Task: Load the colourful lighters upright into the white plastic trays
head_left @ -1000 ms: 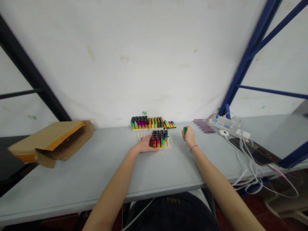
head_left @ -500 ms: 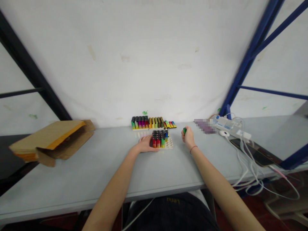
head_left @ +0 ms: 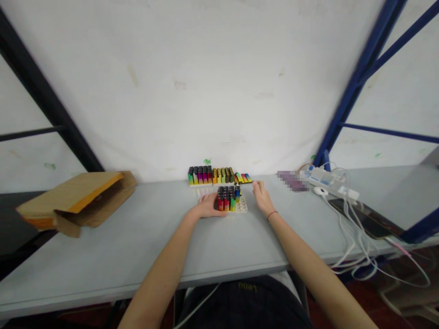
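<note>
A white lighter tray [head_left: 242, 206] with round holes stands in front of me, partly filled with upright lighters [head_left: 226, 201]. Red, green and blue ones show, all with black tops. My left hand [head_left: 206, 206] grips the tray's left end, thumb along the front and fingers round the back. To the right of the tray, just above the table, my right hand [head_left: 262, 197] is closed. The green lighter seen in it a moment earlier is now hidden by the fingers.
Behind stand two more filled trays, one with multicoloured lighters [head_left: 200, 175] and one with yellowish lighters [head_left: 222, 175]. Several loose lighters [head_left: 243, 178] lie beside them. An open cardboard box [head_left: 75, 198] is at left; a power strip [head_left: 332, 183], cables and a phone [head_left: 363, 218] lie at right.
My right hand has moved a little left toward the tray and turned, so the green lighter no longer shows. My left hand stays on the tray.
</note>
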Tool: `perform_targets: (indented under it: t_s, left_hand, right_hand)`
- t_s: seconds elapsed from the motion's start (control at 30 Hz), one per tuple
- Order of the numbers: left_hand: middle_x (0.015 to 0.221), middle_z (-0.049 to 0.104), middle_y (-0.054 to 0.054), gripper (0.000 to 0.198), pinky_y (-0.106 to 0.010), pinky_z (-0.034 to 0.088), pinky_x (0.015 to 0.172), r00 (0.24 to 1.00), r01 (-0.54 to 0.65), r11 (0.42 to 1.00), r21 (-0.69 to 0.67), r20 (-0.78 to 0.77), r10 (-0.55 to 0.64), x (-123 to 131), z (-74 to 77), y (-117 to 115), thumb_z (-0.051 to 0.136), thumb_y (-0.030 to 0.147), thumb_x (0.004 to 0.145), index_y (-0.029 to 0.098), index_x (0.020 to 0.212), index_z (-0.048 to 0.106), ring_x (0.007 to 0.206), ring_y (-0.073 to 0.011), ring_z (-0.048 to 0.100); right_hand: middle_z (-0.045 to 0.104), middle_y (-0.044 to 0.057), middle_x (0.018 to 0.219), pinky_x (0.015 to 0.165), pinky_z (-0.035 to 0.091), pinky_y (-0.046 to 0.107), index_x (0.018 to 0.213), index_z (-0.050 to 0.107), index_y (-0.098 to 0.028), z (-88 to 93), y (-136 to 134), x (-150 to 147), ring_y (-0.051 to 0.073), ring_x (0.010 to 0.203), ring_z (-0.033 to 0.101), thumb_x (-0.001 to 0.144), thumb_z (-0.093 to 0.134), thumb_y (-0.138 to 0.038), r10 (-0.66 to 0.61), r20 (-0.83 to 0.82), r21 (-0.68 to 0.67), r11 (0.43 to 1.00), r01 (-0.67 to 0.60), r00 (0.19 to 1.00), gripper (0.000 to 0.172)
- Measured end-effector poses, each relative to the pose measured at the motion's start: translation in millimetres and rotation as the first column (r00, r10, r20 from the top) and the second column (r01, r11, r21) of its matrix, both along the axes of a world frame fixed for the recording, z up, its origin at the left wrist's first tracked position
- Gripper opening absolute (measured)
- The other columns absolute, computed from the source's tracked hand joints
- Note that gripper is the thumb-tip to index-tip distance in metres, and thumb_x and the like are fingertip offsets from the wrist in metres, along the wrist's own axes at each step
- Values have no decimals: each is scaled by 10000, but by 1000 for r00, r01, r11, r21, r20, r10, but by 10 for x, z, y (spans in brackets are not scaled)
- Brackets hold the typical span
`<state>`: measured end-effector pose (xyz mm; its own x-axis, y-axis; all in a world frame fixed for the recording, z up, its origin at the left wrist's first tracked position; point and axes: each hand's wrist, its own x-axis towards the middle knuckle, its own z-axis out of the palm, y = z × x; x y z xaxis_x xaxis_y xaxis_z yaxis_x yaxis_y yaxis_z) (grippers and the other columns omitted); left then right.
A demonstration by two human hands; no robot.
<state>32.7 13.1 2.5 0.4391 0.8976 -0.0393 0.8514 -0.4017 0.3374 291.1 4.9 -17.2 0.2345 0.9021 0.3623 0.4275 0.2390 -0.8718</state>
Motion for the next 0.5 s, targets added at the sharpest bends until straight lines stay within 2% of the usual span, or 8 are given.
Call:
perform_targets:
  t_s: [0.1,0.17,0.23,0.37,0.5]
  left_hand:
    - [1443,544,-134,968,-449,322,1166,1000,-10,1000,-3,-10,10,2,0,-1,721,671,647,168,1427,444,1358,-387,468]
    - [1433,553,-130,963,-448,324,1165,1000,-9,1000,0,-10,9,2,-5,1,722,673,645,173,1422,449,1349,-387,477]
    - [1426,562,-119,946,-455,325,1163,1000,-5,1000,5,-6,5,2,-14,6,723,670,648,190,1417,453,1340,-382,487]
    - [1463,531,-119,968,-457,301,1180,1000,1,1000,4,-12,-1,2,-24,14,714,677,653,189,1438,427,1374,-377,451]
    - [1490,500,-135,1018,-453,277,1194,1000,-1,1000,-7,-27,0,9,-9,5,701,691,655,162,1468,394,1401,-377,419]
  right_hand:
    - [635,71,875,803,463,365,1037,536,-194,22,-6,-28,229,825,587,892,420,-580,24,74,80,996,-30,997,428]
    - [630,94,944,811,478,368,985,564,-194,31,15,-27,229,872,577,878,455,-557,94,87,134,985,-105,992,394]
    - [616,88,935,758,492,343,864,581,-199,37,38,-14,219,860,566,854,508,-561,171,81,164,970,-182,982,369]
    - [579,24,734,651,473,298,719,564,-193,45,40,-1,174,698,546,827,575,-564,346,33,94,933,-348,938,386]
    - [675,39,783,681,506,312,891,667,-152,19,11,-36,180,700,609,810,631,-525,447,-2,37,894,-446,895,384]
